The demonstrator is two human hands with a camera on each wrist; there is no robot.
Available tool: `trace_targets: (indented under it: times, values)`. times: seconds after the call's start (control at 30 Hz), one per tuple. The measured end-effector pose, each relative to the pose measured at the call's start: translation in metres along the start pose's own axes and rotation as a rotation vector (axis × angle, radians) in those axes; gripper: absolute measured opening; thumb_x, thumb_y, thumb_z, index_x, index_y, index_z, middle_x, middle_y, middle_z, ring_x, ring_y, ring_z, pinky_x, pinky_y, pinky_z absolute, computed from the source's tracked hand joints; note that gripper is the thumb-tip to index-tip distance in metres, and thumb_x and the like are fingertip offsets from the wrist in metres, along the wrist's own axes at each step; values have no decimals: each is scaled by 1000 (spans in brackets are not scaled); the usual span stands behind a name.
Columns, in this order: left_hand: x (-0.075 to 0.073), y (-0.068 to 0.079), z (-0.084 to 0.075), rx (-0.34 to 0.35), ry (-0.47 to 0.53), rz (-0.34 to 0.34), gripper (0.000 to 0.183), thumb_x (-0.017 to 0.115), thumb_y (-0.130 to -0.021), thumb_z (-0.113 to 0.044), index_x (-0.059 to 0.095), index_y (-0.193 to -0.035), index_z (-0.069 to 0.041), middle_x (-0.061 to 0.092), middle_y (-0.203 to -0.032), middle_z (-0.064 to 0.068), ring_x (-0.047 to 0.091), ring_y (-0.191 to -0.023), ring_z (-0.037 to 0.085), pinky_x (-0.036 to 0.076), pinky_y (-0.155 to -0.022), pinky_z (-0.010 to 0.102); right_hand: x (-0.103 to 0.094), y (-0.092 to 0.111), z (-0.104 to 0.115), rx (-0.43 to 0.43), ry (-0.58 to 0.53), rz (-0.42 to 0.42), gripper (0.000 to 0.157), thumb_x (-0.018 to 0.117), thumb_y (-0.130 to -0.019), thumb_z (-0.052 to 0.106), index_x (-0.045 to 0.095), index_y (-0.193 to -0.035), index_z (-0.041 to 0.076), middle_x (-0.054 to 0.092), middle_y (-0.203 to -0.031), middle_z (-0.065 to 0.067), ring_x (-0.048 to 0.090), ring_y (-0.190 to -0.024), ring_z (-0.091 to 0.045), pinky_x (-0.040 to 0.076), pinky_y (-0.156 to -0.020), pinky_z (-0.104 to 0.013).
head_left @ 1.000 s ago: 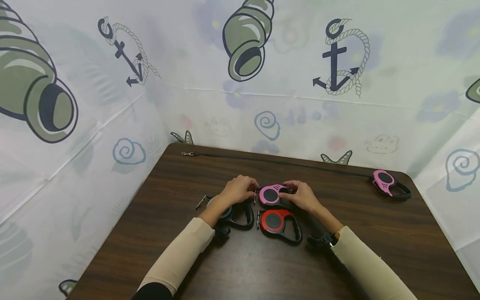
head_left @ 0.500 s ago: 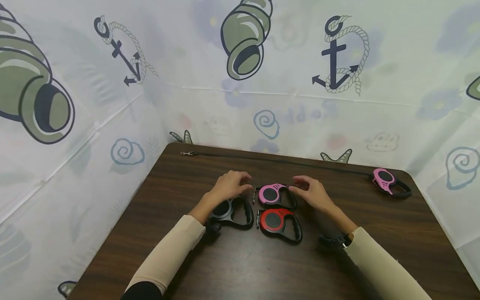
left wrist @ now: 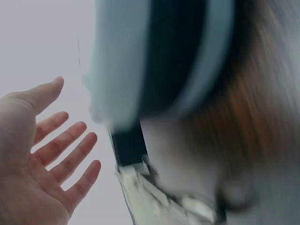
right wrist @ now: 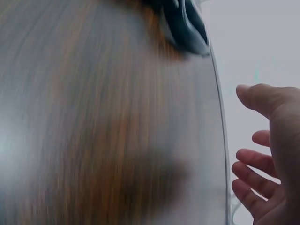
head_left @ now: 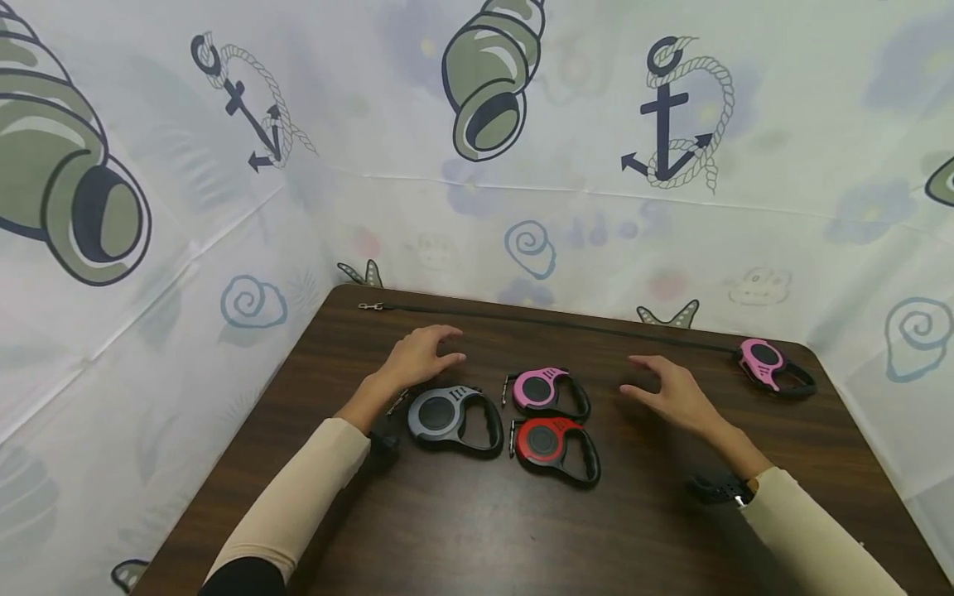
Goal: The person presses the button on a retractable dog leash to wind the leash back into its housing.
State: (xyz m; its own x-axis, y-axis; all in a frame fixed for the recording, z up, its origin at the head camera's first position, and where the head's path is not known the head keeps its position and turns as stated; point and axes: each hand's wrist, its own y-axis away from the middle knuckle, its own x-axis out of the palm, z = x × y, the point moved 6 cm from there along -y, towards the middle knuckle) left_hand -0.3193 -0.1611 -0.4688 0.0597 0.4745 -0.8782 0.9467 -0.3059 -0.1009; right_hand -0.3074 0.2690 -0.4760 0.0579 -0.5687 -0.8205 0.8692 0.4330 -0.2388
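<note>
In the head view my left hand (head_left: 417,356) hovers just behind a grey retractable dog leash (head_left: 436,414), its fingers parted and holding nothing. My right hand (head_left: 674,397) is off to the right of a small pink retractable leash (head_left: 535,388), likewise with nothing in it. Directly in front of that pink leash lies a red retractable leash (head_left: 540,441). All three rest flat, their black loop handles pointing right and their metal clips at the left. Both wrist views are blurred; spread fingers (left wrist: 77,150) show in the left one, and a dark handle (right wrist: 185,26) in the right one.
A second pink leash (head_left: 763,354) lies at the back right corner of the brown table (head_left: 477,530). Its black cord (head_left: 551,319) stretches along the back edge to a metal clip (head_left: 370,306) at the far left. Printed fabric (head_left: 402,124) hangs behind and at the sides.
Both hands have come away from the near pink leash. The left hand has moved left and the right hand right, uncovering the grey leash. The leashes lie about where they were.
</note>
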Motion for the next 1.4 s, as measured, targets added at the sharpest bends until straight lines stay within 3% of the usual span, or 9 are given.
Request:
trace_targets:
  times: [0.27,0.5,0.8,1.0,1.23,1.4]
  values:
    - [-16,5,34,-24,-25,-30,68,75,-99,-45,54,-154,-12,54,-156,15,53,-141,40,47,-107,64,-24,16,-25,4,164,12,68,82,-93,35,59,-143,-7,61,-141,-33,57,-128,-55,45,-104,-70]
    - [-29,5,63,-51,-72,-60,74,76,-98,-46,51,-156,-9,49,-159,20,48,-144,43,43,-111,65,-43,32,-58,90,273,3,77,79,-94,45,56,-144,-9,57,-142,-37,50,-131,-58,39,-107,-74]
    - [-38,2,105,-115,-128,-53,81,72,-100,-48,41,-161,-4,39,-165,23,36,-152,46,32,-119,66,-81,51,-92,80,368,-151,77,81,-92,40,55,-139,-15,57,-131,-44,54,-119,-63,44,-97,-75]
    - [-43,-2,118,-143,-132,-50,82,71,-100,-47,40,-161,-1,36,-166,25,33,-152,50,28,-121,68,-94,61,-114,93,393,-181,72,79,-93,41,58,-133,-15,60,-119,-43,56,-109,-64,44,-90,-76]
    - [-49,-4,130,-178,-99,-65,81,72,-101,-40,38,-160,3,34,-166,29,32,-152,50,29,-119,68,-99,69,-140,188,414,-111,79,73,-97,50,53,-134,-17,58,-115,-45,56,-102,-62,45,-86,-74]
    - [-47,-7,139,-190,-116,-56,84,71,-102,-41,34,-161,4,29,-168,29,28,-154,50,26,-122,66,-102,73,-149,206,410,-84,79,72,-98,49,51,-135,-18,56,-119,-48,56,-103,-64,45,-87,-75]
